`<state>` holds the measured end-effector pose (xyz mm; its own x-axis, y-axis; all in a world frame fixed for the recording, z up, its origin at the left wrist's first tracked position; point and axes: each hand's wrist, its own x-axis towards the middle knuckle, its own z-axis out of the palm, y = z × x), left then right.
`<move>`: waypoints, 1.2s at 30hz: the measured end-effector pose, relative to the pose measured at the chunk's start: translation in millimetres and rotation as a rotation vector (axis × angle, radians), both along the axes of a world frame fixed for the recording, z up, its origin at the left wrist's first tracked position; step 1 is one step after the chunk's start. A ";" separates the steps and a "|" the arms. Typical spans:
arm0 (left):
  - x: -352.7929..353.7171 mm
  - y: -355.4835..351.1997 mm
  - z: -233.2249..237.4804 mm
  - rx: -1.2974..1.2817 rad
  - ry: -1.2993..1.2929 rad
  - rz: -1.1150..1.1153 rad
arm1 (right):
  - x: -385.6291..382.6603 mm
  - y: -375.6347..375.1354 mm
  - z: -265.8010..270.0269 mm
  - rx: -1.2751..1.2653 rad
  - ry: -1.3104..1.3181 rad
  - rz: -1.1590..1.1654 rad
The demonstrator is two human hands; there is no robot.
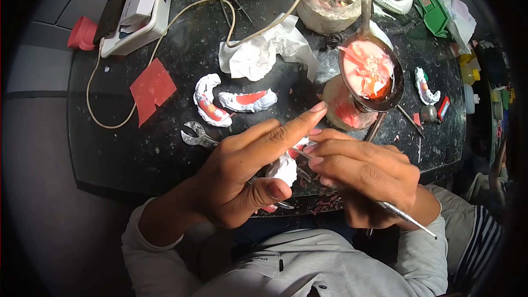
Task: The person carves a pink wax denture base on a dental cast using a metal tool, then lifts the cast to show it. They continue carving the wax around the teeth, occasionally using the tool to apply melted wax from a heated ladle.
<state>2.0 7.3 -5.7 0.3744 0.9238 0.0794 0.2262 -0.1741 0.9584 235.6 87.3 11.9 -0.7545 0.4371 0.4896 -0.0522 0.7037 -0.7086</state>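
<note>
My left hand (242, 168) is closed round a small white plaster dental cast (283, 171) with pink wax on it, its index finger stretched out above. In my right hand (371, 173) is a thin metal wax carver (408, 219), its near end pointing down and right. The carver's working tip meets the cast's pink part, though fingers partly hide the contact. Beyond my hands lie two more plaster casts, one curved (206, 99) and one straighter (258, 102), both with pink wax. A wrench-like metal tool (195, 135) lies beside my left wrist.
A ladle (400, 89) of pink wax sits raised over a round base (333, 107). A pink wax sheet (151, 91), crumpled tissue (253, 58) and cable (181, 8) lie around. A cloudy jar (324, 16), white box (148, 33) and another cast (426, 88) stand farther out.
</note>
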 end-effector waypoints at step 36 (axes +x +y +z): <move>6.3 -0.5 -4.9 -0.253 -0.412 0.050 | 3.4 0.7 7.6 -0.013 -0.025 0.011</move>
